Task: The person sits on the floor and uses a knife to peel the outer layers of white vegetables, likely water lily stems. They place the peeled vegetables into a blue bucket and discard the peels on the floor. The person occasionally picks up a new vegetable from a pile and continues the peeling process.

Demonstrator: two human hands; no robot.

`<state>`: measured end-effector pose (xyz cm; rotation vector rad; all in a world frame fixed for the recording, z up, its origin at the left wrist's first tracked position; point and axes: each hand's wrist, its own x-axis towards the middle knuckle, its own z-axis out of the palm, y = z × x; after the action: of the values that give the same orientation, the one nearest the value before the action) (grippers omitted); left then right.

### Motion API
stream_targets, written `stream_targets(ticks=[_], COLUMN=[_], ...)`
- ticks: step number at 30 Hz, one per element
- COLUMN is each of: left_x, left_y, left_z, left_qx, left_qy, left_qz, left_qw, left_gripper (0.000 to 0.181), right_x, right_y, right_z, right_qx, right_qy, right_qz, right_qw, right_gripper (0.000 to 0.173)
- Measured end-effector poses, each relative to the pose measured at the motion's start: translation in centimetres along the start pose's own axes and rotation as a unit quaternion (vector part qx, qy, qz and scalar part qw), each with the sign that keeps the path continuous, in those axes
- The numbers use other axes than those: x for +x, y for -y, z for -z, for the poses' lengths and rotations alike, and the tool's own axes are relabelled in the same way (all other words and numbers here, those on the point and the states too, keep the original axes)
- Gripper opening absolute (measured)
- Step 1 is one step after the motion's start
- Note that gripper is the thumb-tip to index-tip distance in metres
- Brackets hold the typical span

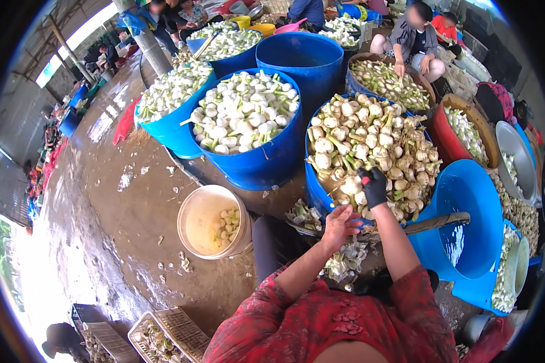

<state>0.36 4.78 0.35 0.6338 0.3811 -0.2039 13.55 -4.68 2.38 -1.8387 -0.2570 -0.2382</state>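
A blue tub (pixel 315 181) heaped with unpeeled garlic bulbs (pixel 377 136) stands right in front of me. Its bulbs have brown, dirty skins and short green stems. My right hand (pixel 373 188), in a black glove with a red patch near the fingers, reaches onto the near side of the heap. Its fingertips are among the bulbs, and whether they grip one cannot be seen. My left hand (pixel 342 225) is bare and held at the tub's near rim, fingers apart, with nothing visible in it. Garlic skins (pixel 345 261) lie below, between my knees.
Left of my knee stands a white bucket (pixel 186 227) partly filled with peeled garlic. Blue drums (pixel 254 172) of white garlic stand ahead. At right are a blue basin (pixel 477 218) and a wooden handle (pixel 436 222). A person (pixel 418 41) sits across; plastic crates (pixel 181 331) lie behind left.
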Motion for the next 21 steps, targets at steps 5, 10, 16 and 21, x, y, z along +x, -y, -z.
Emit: stream_targets(ticks=[5, 10, 16, 21], left_x=[1.1, 1.5, -0.1, -0.9], left_y=[-0.1, 1.7, 2.3, 2.1], left_z=[-2.0, -3.5, -4.5, -4.6], left_qx=[-0.111, 0.068, 0.281, 0.344], left_qy=[0.125, 0.08, 0.055, 0.002], left_qz=[-0.021, -0.205, -0.282, -0.218], left_qw=[0.986, 0.973, 0.916, 0.913], left_gripper=[0.028, 0.033, 0.058, 0.055], right_x=[-3.5, -5.4, -6.9, -8.1], right_y=[1.5, -1.2, -1.1, -0.9], right_z=[3.8, 6.3, 6.7, 8.1], right_qx=[0.17, 0.178, 0.089, 0.046], right_qy=[-0.013, -0.042, 0.022, 0.063], right_qz=[-0.144, -0.206, -0.167, -0.153], right_qw=[0.975, 0.961, 0.982, 0.985], right_gripper=[0.023, 0.037, 0.039, 0.043])
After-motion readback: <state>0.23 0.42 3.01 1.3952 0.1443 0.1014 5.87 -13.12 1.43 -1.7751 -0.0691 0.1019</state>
